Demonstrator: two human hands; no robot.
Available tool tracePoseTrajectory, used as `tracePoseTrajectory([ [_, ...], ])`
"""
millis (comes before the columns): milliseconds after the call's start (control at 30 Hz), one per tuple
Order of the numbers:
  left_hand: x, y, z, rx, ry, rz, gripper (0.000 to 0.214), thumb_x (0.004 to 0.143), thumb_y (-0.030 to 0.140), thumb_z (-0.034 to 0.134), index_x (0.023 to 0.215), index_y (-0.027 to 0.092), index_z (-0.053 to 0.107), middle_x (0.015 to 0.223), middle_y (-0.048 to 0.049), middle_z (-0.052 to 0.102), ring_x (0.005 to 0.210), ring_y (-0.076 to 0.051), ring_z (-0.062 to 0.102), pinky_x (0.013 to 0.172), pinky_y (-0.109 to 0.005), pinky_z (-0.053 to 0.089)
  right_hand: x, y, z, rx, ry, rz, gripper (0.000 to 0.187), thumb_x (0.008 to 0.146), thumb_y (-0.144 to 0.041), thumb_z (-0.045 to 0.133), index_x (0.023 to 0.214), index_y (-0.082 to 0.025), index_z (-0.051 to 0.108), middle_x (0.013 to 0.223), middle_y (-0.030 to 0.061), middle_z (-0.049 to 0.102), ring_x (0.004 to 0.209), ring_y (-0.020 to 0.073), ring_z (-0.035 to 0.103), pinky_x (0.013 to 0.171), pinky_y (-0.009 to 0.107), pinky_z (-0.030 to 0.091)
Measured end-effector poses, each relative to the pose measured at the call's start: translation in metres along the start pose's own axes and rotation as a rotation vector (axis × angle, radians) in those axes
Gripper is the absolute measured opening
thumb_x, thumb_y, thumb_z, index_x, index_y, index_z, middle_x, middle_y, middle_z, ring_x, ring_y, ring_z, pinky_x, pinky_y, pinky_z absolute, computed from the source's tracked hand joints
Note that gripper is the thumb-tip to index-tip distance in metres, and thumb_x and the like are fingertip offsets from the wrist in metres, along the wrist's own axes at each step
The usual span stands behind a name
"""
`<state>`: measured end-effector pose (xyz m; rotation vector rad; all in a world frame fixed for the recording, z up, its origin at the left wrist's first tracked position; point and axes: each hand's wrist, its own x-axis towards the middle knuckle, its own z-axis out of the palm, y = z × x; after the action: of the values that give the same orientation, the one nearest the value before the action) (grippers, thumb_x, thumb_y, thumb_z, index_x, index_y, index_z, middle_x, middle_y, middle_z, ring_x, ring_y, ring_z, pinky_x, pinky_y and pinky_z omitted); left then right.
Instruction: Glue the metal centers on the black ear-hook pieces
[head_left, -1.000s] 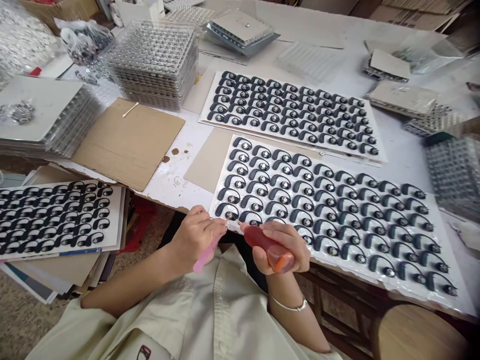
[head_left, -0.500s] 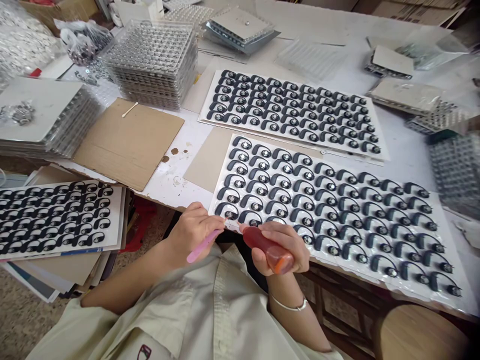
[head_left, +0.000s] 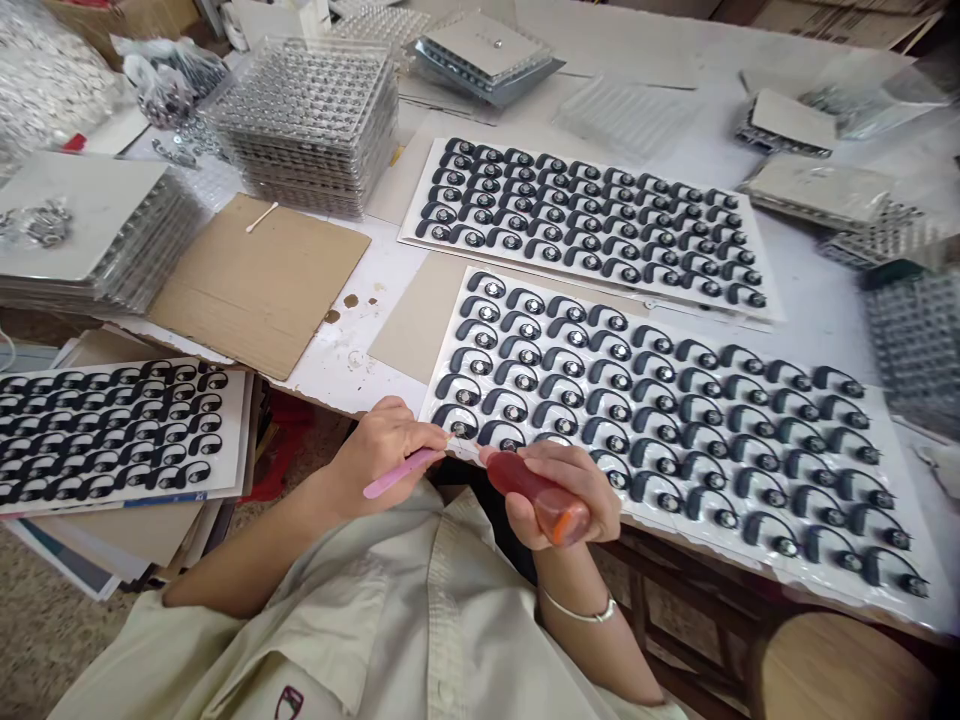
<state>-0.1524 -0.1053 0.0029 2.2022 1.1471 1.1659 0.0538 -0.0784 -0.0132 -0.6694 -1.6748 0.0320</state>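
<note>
My left hand [head_left: 382, 450] pinches a thin pink stick [head_left: 394, 473], its tip at the near-left corner of a white board [head_left: 885, 590] covered with rows of black ear-hook earpieces [head_left: 645, 400]. My right hand [head_left: 570, 490] is wrapped round a small red-orange squeeze bottle [head_left: 536, 495] whose nozzle points left toward the stick's tip. Both hands hover at the table's front edge, just over the nearest earpiece [head_left: 459, 422].
A second board of earpieces [head_left: 585, 215] lies behind the first, a third [head_left: 112, 425] sits on a low pile at the left. A cardboard sheet [head_left: 259, 285] with a cotton swab [head_left: 260, 217], stacks of clear trays [head_left: 311, 125] and a round wooden stool [head_left: 840, 665] surround me.
The pink stick's free end has swung up and to the left in my left hand. The bottle and my right hand have hardly moved.
</note>
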Motion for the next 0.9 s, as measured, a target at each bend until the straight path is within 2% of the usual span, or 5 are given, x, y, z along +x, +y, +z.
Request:
tracePoseTrajectory([
  [433,0.002,-0.009,-0.004,-0.130,-0.035,-0.083,0.004,0.087,0.015,0.063,0.086,0.018,0.064,0.089,-0.0032,0.074,0.062,-0.011,0.060,0.076,-0.031,0.046,-0.007,0.002,-0.002,0.052,-0.019,0.051,0.021,0.076,-0.033,0.065,0.086,-0.015,0.061,0.066,0.0018,0.060,0.054,0.0163,0.059,0.043,0.030,0.052],
  [600,0.006,-0.008,-0.007,-0.134,-0.065,-0.125,0.006,0.086,0.014,0.063,0.083,0.018,0.067,0.084,-0.0026,0.073,0.064,-0.012,0.061,0.073,-0.029,0.048,-0.009,0.003,-0.003,0.068,-0.030,0.070,0.022,0.075,-0.033,0.066,0.089,-0.016,0.062,0.067,0.0021,0.061,0.056,0.0173,0.061,0.045,0.030,0.053],
  [900,0.007,-0.008,-0.009,-0.165,-0.095,-0.177,0.007,0.086,0.020,0.064,0.082,0.017,0.069,0.081,-0.0028,0.073,0.065,-0.013,0.060,0.075,-0.029,0.047,-0.011,0.006,-0.004,0.100,-0.026,0.029,0.025,0.074,-0.030,0.068,0.092,-0.013,0.063,0.069,0.0038,0.062,0.058,0.0183,0.061,0.045,0.032,0.053],
])
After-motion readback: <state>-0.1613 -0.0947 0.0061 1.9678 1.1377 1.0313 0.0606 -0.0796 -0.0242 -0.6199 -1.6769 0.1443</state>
